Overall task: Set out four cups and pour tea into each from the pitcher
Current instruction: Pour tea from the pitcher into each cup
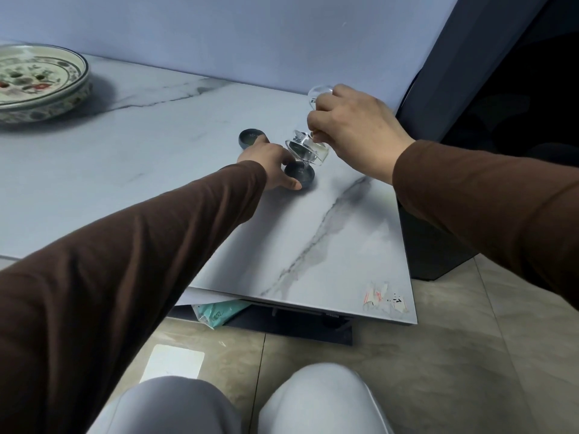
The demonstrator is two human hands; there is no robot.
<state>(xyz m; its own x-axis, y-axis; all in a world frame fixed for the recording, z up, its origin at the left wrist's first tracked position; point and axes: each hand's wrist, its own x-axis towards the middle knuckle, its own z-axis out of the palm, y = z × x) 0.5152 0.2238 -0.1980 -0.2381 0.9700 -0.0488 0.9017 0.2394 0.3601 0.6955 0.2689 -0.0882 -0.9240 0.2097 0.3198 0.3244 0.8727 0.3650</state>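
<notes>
Right hand grips a clear glass pitcher by its handle side, fingers closed round it, and holds it tipped steeply so the mouth points down over the nearer dark cup on the marble table; pale liquid shows in that cup. Left hand rests on the tabletop with thumb and fingers loosely spread round the nearer cup's left side, thumb tip touching its wall, not closed on it. A second dark cup stands just behind the left hand, and a patterned ceramic dish sits well apart at far left.
</notes>
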